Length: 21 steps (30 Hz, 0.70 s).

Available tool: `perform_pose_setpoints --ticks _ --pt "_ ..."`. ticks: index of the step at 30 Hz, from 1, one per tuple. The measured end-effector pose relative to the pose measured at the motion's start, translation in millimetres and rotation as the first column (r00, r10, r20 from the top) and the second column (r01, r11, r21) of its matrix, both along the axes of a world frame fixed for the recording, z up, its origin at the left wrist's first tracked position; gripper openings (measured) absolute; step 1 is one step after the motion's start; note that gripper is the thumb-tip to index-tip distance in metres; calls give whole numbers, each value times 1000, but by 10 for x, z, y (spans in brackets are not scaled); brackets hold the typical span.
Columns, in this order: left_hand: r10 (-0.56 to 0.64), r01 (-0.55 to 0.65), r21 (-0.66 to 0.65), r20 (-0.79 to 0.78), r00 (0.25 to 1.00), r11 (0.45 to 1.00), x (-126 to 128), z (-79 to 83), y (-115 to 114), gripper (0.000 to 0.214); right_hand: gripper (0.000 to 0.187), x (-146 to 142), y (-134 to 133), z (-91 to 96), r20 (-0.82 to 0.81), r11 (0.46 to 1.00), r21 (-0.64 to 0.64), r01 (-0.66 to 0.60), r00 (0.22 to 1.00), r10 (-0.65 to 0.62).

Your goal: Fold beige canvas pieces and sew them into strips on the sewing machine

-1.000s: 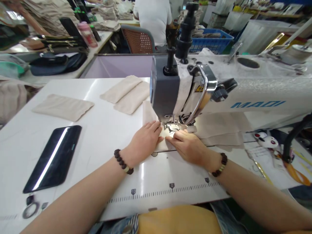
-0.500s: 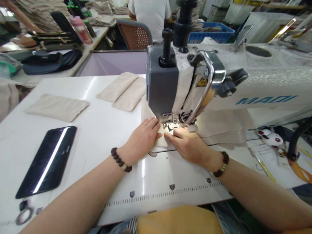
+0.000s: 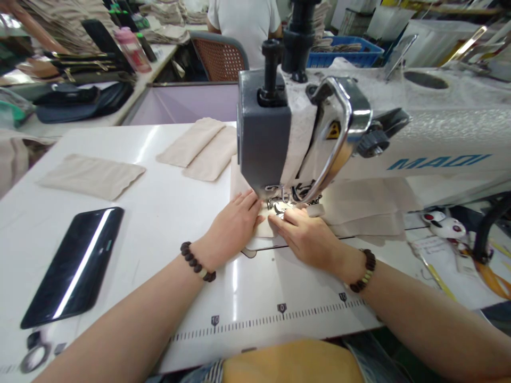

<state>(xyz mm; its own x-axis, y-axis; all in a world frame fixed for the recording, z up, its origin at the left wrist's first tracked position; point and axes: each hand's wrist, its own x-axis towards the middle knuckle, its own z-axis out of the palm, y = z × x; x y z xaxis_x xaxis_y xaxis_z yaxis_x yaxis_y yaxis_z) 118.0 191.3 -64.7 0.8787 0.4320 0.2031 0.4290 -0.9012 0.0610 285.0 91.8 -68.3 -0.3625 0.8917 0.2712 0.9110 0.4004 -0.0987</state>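
A beige fabric piece (image 3: 264, 230) lies under the presser foot (image 3: 279, 206) of a sewing machine (image 3: 265, 127), lit by a small lamp. My left hand (image 3: 235, 221) rests flat on the fabric left of the foot, thumb apart from the fingers. Right of the foot, my right hand (image 3: 309, 234) has its thumb and bent fingers close together on the fabric edge; its fingertips are partly hidden by the machine. More beige fabric (image 3: 367, 207) extends beneath the machine arm on the right. Both wrists wear beaded bracelets.
Two folded beige pieces (image 3: 199, 146) and another one (image 3: 91, 174) lie left on the white table (image 3: 159, 213). A black phone (image 3: 74, 268) and a ring holder (image 3: 35, 357) lie nearer. Right are a yellow pen (image 3: 439, 280) and small items. A person (image 3: 245, 32) sits ahead.
Both hands stay almost in place at the presser foot. The fabric's near edge seems to have shifted slightly away from me. The whole view has moved a little.
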Motion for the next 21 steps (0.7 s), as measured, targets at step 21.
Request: perform_pose_setpoints --ticks 21 --pt "-202 199 -165 0 979 966 -82 70 -108 21 25 20 -14 25 -12 999 17 -29 1000 29"
